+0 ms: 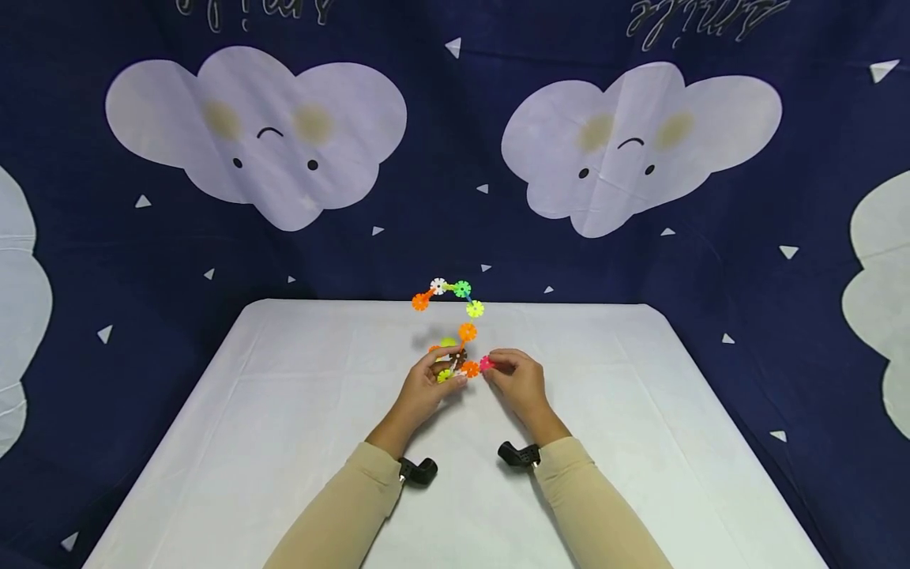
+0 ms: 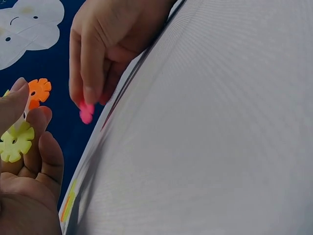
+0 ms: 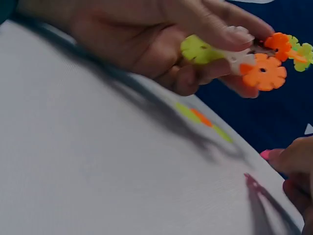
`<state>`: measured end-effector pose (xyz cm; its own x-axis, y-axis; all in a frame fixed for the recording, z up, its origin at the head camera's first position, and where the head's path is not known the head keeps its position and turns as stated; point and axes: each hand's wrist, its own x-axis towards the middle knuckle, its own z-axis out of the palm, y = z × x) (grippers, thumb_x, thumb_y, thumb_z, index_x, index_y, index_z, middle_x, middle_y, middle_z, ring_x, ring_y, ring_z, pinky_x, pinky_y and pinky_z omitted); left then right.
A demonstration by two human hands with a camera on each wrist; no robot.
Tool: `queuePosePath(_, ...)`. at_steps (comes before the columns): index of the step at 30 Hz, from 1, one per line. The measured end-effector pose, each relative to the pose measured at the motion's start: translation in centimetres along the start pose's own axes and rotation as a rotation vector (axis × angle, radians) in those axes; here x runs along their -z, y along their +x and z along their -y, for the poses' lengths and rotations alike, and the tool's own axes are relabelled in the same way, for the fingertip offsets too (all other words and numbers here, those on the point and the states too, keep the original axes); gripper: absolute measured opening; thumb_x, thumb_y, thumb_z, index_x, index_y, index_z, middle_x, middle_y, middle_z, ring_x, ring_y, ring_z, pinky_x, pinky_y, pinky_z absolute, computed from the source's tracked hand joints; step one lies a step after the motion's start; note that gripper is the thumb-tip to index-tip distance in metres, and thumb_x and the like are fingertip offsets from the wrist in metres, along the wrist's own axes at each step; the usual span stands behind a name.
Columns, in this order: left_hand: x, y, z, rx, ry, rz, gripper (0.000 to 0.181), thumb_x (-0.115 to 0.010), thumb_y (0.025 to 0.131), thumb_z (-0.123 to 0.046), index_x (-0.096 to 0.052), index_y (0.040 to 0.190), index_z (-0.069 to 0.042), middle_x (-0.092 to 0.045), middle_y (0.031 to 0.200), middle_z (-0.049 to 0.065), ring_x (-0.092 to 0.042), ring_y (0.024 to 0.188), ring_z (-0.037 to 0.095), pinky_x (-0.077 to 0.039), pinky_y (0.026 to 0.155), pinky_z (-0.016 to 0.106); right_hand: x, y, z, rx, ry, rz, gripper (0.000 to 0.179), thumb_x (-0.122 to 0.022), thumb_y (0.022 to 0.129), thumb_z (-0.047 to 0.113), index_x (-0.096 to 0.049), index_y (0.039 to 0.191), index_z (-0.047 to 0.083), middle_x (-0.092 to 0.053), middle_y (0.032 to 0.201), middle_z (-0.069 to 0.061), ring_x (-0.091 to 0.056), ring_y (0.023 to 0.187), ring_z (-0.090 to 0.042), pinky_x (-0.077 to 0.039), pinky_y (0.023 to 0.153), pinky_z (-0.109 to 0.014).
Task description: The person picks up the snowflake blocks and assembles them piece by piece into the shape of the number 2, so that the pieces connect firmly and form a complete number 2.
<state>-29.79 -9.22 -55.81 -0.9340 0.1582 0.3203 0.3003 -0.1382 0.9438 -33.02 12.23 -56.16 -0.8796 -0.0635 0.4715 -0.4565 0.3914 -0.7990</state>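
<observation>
My left hand (image 1: 424, 389) grips a chain of interlocking plastic snowflake discs between thumb and fingers. A white disc (image 3: 238, 58) is under the thumb, joined to a yellow disc (image 3: 196, 50) and an orange disc (image 3: 264, 72). A brown disc (image 1: 458, 356) is also in the chain near the fingertips. The chain rises away from the hand and curves left to an orange end disc (image 1: 420, 302). My right hand (image 1: 521, 385) pinches a single pink disc (image 2: 86, 113) by its edge. In the right wrist view, a gap separates the pink disc from the orange one.
Both hands work above a table with a white cloth (image 1: 320, 474). A navy curtain (image 1: 455, 158) with printed clouds hangs behind its far edge. Each wrist wears a black camera mount, such as the left one (image 1: 419, 472).
</observation>
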Motion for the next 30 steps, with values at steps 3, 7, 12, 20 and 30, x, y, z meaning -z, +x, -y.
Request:
queuePosePath(3, 0.0, -0.1, -0.1, -0.008, 0.013, -0.002, 0.057, -0.079, 0.088, 0.012, -0.061, 0.141, 0.000, -0.060, 0.143, 0.017, -0.061, 0.124, 0.031, -0.057, 0.088, 0.025, 0.3, 0.0, 0.2, -0.068, 0.165, -0.041, 0.026, -0.085, 0.082, -0.012, -0.080, 0.107, -0.005, -0.074, 0.116, -0.016, -0.072, 0.105, -0.031, -0.058, 0.089, -0.026)
queuePosePath(7, 0.0, 0.0, 0.0, -0.027, 0.010, -0.006, 0.057, -0.079, 0.088, 0.013, -0.062, 0.141, 0.001, -0.061, 0.142, 0.016, -0.062, 0.124, 0.030, -0.056, 0.092, 0.026, 0.7, -0.2, 0.5, -0.116, 0.417, -0.047, 0.027, -0.081, 0.085, -0.015, -0.077, 0.111, -0.009, -0.070, 0.124, -0.022, -0.069, 0.109, -0.032, -0.058, 0.090, -0.028)
queuePosePath(12, 0.2, 0.1, 0.1, -0.040, -0.023, -0.001, 0.054, -0.079, 0.089, 0.013, -0.063, 0.139, 0.001, -0.062, 0.140, 0.016, -0.062, 0.123, 0.029, -0.054, 0.098, 0.029, 1.0, -0.6, 1.1, -0.131, 0.582, -0.014, 0.029, -0.080, 0.086, -0.015, -0.073, 0.115, -0.014, -0.067, 0.129, -0.025, -0.069, 0.110, -0.027, -0.060, 0.085, -0.027)
queuePosePath(20, 0.4, 0.3, 0.2, -0.055, -0.083, 0.022, 0.054, -0.076, 0.090, 0.014, -0.059, 0.141, 0.006, -0.058, 0.142, 0.029, -0.063, 0.123, 0.027, -0.056, 0.095, 0.030, 1.0, -1.2, 1.8, -0.102, 0.692, -0.002, 0.030, -0.073, 0.085, -0.024, -0.068, 0.114, -0.021, -0.066, 0.127, -0.030, -0.070, 0.109, -0.026, -0.060, 0.086, -0.029)
queuePosePath(30, 0.6, 0.2, 0.2, -0.052, -0.106, 0.031, 0.054, -0.075, 0.091, 0.014, -0.058, 0.142, 0.006, -0.057, 0.145, 0.027, -0.062, 0.124, 0.024, -0.056, 0.096, 0.030, 1.1, -1.3, 2.0, -0.105, 0.632, 0.059, 0.030, -0.077, 0.089, -0.015, -0.070, 0.119, -0.016, -0.065, 0.130, -0.029, -0.067, 0.109, -0.024, -0.060, 0.083, -0.026)
